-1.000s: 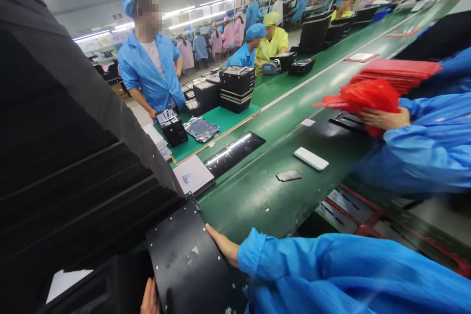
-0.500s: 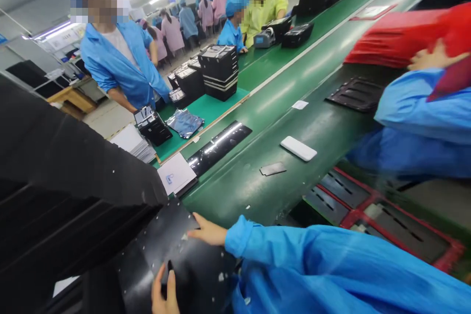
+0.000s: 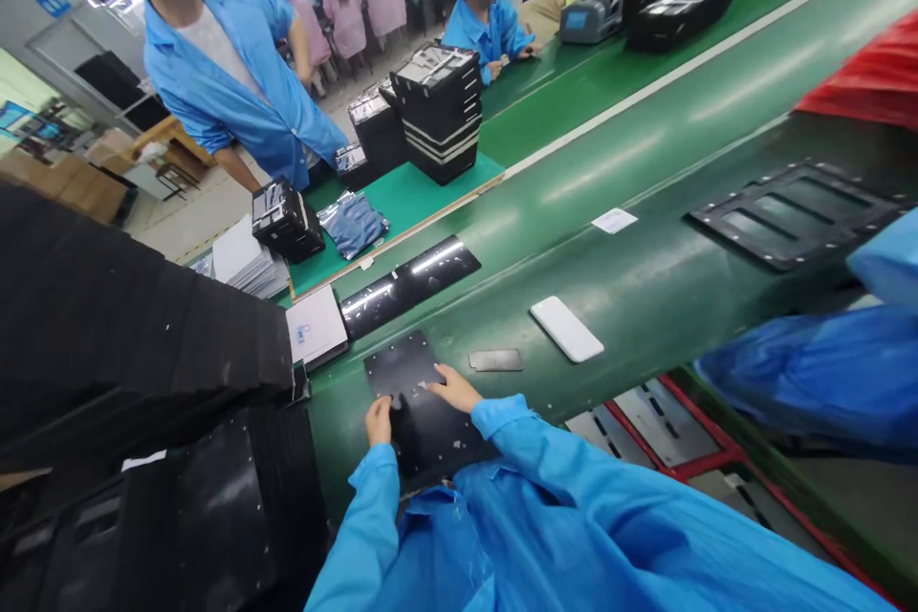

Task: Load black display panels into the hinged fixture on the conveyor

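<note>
A flat black panel (image 3: 412, 382) with small white dots lies on the near edge of the green conveyor belt (image 3: 645, 277). My left hand (image 3: 378, 421) grips its left side, fingers curled over the edge. My right hand (image 3: 453, 388) rests on its right side with the fingers flat on the surface. Both my arms are in blue sleeves. A tall stack of black panels (image 3: 129, 354) stands just left of my hands.
On the belt lie a white slab (image 3: 566, 329), a small dark plate (image 3: 495, 360), a long glossy black panel (image 3: 408, 285) and a black frame (image 3: 796, 215). A co-worker's blue sleeve (image 3: 810, 373) is at right. Another person in blue (image 3: 229, 76) stands across, beside stacked black trays (image 3: 437, 110).
The black panel has come off the stack at left and now lies flat on the belt. Both my hands moved forward with it. The co-worker's hand with red sheets has left the view.
</note>
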The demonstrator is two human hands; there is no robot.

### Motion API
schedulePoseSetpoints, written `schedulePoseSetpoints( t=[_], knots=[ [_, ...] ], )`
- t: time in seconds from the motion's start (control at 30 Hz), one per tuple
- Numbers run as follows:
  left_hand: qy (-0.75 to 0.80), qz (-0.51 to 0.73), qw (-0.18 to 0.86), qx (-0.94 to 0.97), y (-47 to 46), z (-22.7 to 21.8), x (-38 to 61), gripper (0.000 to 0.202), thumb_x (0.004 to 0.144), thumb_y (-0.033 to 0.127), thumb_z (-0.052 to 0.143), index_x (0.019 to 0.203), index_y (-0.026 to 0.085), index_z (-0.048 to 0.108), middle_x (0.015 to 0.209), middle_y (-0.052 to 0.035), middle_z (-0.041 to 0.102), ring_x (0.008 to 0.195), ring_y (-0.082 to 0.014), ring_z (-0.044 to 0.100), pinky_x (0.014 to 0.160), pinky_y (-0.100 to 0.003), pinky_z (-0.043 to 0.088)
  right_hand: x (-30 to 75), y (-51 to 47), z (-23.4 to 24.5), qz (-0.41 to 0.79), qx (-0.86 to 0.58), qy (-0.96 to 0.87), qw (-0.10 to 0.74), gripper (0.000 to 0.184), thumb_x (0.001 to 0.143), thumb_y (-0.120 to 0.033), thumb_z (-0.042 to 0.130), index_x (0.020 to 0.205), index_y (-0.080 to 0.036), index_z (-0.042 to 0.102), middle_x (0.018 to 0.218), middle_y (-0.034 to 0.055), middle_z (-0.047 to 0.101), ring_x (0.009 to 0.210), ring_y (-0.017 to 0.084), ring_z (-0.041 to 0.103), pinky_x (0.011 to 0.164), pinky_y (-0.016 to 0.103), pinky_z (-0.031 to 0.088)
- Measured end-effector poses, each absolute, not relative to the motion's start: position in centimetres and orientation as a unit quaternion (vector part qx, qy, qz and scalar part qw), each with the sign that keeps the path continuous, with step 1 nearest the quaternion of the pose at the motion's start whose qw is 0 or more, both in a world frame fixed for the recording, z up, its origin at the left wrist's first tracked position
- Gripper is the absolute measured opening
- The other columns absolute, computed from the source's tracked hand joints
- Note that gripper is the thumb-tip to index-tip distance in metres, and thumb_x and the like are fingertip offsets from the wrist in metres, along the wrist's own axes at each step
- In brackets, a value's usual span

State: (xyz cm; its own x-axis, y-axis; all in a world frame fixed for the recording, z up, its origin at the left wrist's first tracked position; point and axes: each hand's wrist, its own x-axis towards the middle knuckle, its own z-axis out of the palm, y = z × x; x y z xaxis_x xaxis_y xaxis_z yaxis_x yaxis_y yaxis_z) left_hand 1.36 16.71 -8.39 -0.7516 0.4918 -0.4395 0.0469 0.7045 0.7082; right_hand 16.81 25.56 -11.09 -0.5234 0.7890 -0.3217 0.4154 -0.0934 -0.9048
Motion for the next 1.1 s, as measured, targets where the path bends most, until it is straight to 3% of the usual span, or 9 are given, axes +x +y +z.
schedulePoseSetpoints(
  t=[0.07,0.13,0.23,0.3,0.43,0.67,0.87,1.1],
  knots=[
    [0.874,0.323,0.305,0.199,16.6,-8.5,3.0,0.040,0.068,0.029,0.064,0.105,0.014,0.064,0.134,-0.0169,0.055,0.133,-0.0287,0.042,0.111,-0.039,0.032,19.1,26.7,-10.6,0.572,-0.450,-0.670,0.148,0.052,0.080,-0.031,0.058,0.129,-0.015,0.054,0.126,0.0146,0.060,0.121,0.027,0.053,0.105,0.042,0.040],
    [0.887,0.237,0.298,0.263,16.7,-8.7,5.4,0.058,0.070,0.032,0.064,0.125,0.017,0.054,0.151,-0.0149,0.034,0.143,-0.0284,0.023,0.116,-0.044,0.022,22.1,28.0,-10.4,0.499,-0.470,-0.718,0.120,0.059,0.079,-0.033,0.061,0.135,-0.016,0.049,0.138,0.0148,0.050,0.130,0.030,0.044,0.108,0.046,0.034],
    [0.881,0.036,0.302,0.363,17.5,-9.1,9.3,0.087,0.072,0.048,0.062,0.145,0.017,0.027,0.158,-0.0174,0.009,0.145,-0.0365,0.005,0.112,-0.061,0.015,26.5,29.6,-10.7,0.322,-0.508,-0.798,0.018,0.069,0.074,-0.031,0.069,0.138,-0.017,0.046,0.150,0.0171,0.032,0.137,0.038,0.028,0.108,0.055,0.028],
    [0.865,-0.045,0.302,0.399,18.1,-9.6,11.2,0.107,0.065,0.055,0.067,0.148,0.011,0.016,0.156,-0.0242,0.001,0.143,-0.0438,-0.002,0.109,-0.066,0.012,27.8,30.1,-11.1,0.262,-0.482,-0.835,-0.037,0.059,0.078,-0.027,0.066,0.134,-0.018,0.049,0.149,0.0180,0.034,0.134,0.038,0.032,0.105,0.054,0.031],
    [0.855,-0.084,0.284,0.426,18.8,-10.4,12.9,0.121,0.057,0.057,0.071,0.148,0.004,0.011,0.153,-0.0324,0.000,0.140,-0.0503,-0.002,0.108,-0.067,0.009,25.9,29.9,-10.8,0.238,-0.355,-0.899,-0.096,0.044,0.082,-0.020,0.059,0.126,-0.015,0.054,0.130,0.0196,0.052,0.119,0.031,0.047,0.100,0.044,0.037],
    [0.855,-0.078,0.301,0.415,18.7,-10.7,13.1,0.121,0.058,0.062,0.070,0.149,0.006,0.011,0.154,-0.0311,0.002,0.140,-0.0510,-0.003,0.107,-0.070,0.006,22.1,30.1,-9.9,0.214,-0.289,-0.919,-0.165,0.033,0.081,-0.021,0.061,0.112,-0.010,0.057,0.112,0.0219,0.057,0.104,0.033,0.057,0.081,0.039,0.049],
    [0.867,-0.052,0.307,0.389,18.4,-11.1,13.5,0.124,0.056,0.059,0.074,0.149,0.005,0.012,0.155,-0.0295,0.002,0.140,-0.0495,-0.006,0.110,-0.067,0.003,20.9,31.0,-9.5,0.208,-0.209,-0.936,-0.193,0.036,0.075,-0.012,0.066,0.110,-0.010,0.058,0.112,0.0190,0.058,0.106,0.029,0.057,0.088,0.035,0.046],
    [0.897,0.054,0.293,0.328,18.4,-9.6,14.6,0.102,0.058,0.021,0.066,0.149,0.011,0.019,0.157,-0.0225,0.006,0.143,-0.0432,-0.003,0.113,-0.063,0.002,20.3,32.0,-9.4,0.211,-0.201,-0.938,-0.187,0.039,0.074,-0.005,0.060,0.112,-0.013,0.060,0.114,0.0167,0.060,0.107,0.026,0.058,0.086,0.034,0.047]
  ],
)
